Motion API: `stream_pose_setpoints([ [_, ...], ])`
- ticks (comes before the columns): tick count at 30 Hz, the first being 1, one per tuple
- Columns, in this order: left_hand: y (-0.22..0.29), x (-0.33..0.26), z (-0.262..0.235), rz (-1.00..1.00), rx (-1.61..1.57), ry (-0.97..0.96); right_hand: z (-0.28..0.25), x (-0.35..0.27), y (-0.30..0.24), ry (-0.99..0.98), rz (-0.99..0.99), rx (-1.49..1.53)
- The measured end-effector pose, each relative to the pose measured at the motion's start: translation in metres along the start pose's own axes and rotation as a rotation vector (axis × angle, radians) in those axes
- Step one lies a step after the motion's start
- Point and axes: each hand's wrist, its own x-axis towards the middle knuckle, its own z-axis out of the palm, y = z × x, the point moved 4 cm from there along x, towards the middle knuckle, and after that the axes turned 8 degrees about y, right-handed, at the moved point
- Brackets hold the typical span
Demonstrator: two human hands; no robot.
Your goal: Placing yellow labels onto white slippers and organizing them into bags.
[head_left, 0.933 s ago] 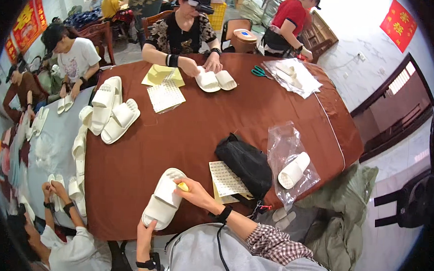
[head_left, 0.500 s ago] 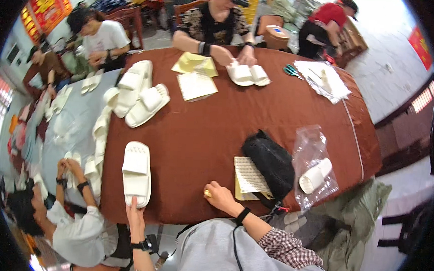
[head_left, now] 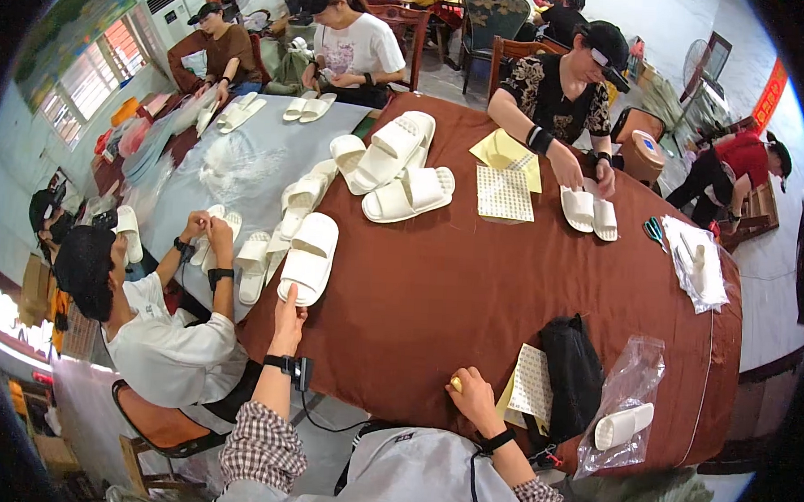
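My left hand (head_left: 289, 322) grips the heel end of a white slide slipper (head_left: 312, 258), thumb on top, held over the left edge of the brown-covered table (head_left: 399, 314). Its wide strap faces up. My right hand (head_left: 476, 400) rests curled near the front edge, with a small yellow thing (head_left: 456, 384) at its fingertips; its exact kind is too small to make out. Close by that hand are a sheet of small stickers (head_left: 531, 382) and a black pouch (head_left: 573, 371). Farther off, several white slippers (head_left: 408, 196) lie in a pile beyond my left hand.
A clear plastic bag with a white slipper (head_left: 623, 428) lies at the right. Across the table a co-worker (head_left: 561, 105) handles a slipper pair (head_left: 588, 212); scissors (head_left: 654, 233) and more sticker sheets (head_left: 503, 193) lie nearby. Another person (head_left: 166, 321) sits close at my left, by a grey-blue table (head_left: 263, 146).
My left hand has carried the slipper forward and left, toward the other slippers. My right hand stays by the table's front edge. The view has turned left.
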Motion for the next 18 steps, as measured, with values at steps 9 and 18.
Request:
stream_pose_setpoints([
  [9, 0.009, -0.014, 0.039, 0.725, 0.519, 0.417, -0.005, 0.007, 0.0, -0.002, 0.026, -0.026],
  [18, 0.002, -0.002, 0.213, 1.014, 1.068, -0.311, -0.002, 0.006, -0.001, 0.0, 0.013, -0.048],
])
